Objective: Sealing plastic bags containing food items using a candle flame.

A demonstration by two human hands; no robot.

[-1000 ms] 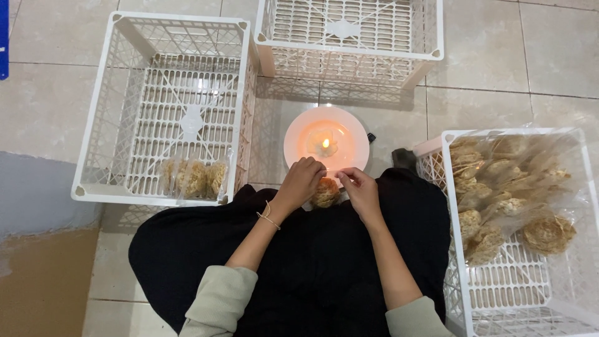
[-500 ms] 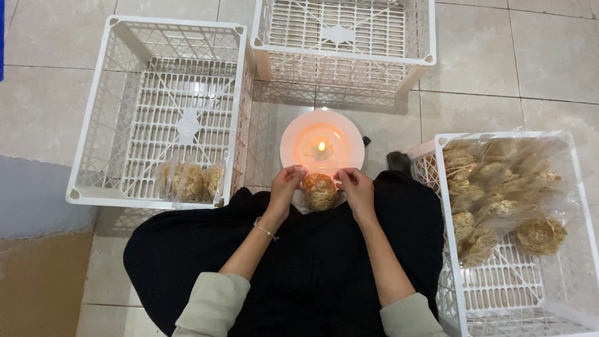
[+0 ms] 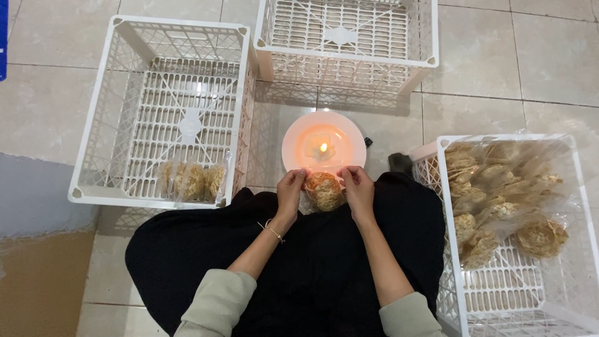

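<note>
Head view, left grip: my left hand (image 3: 291,190) pinched the left edge of the clear cracker packet (image 3: 324,190).
Right grip: my right hand (image 3: 358,188) closed on its right edge.
Packet: it sat over my black lap (image 3: 324,262), just before the white plate (image 3: 293,146) with a lit candle (image 3: 323,148).
Surroundings: white crates stood on the tiled floor; the right crate (image 3: 452,268) was full of packets, the left crate (image 3: 93,122) held a few.
</note>
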